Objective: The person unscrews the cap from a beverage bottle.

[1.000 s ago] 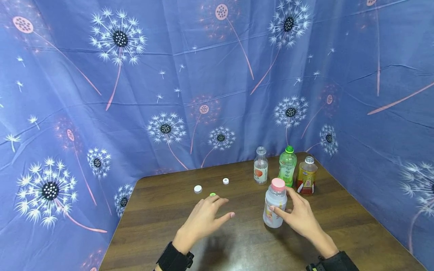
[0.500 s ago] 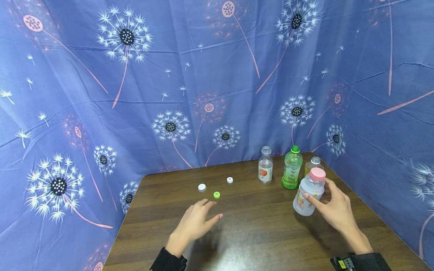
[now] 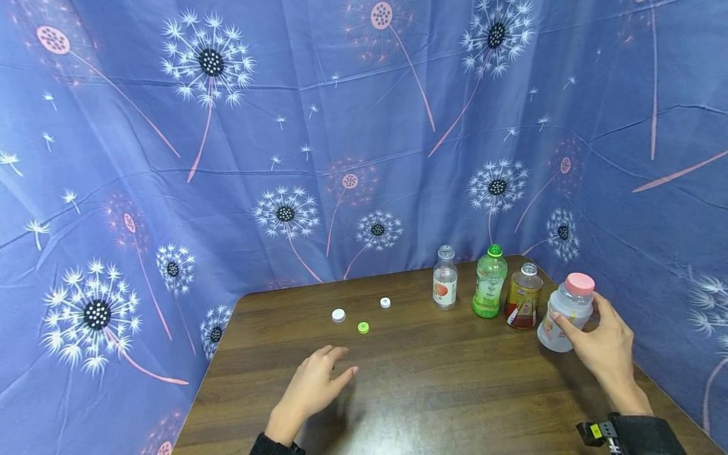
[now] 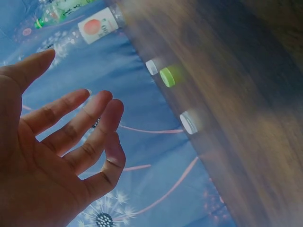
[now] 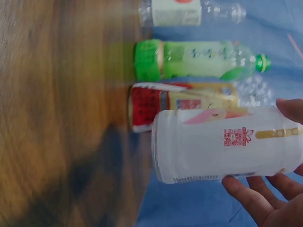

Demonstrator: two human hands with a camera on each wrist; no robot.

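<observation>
My right hand (image 3: 605, 341) grips a frosted white plastic bottle (image 3: 560, 322) with a pink cap (image 3: 580, 284), thumb on one side and fingers on the other. In the right wrist view the bottle (image 5: 213, 144) shows a printed code, and its base hangs over the table's edge area. Just left of it stands an uncapped bottle with a yellow and red label (image 3: 523, 297). My left hand (image 3: 313, 385) hovers above the table with loosely spread fingers, holding nothing. Nearest to it lies a green cap (image 3: 363, 327), with a white cap (image 3: 338, 315) beyond.
An uncapped green bottle (image 3: 490, 284) and a clear bottle with a peach-coloured picture on its label (image 3: 445, 281) stand at the table's back right. Another small white cap (image 3: 385, 303) lies at the back. Blue dandelion-print cloth (image 3: 352, 126) hangs behind and to the right of the wooden table (image 3: 432, 392).
My right hand has carried the pink-capped bottle rightward, past the front of the yellow and red bottle, which shows again. My left hand has drawn back slightly toward the lower left.
</observation>
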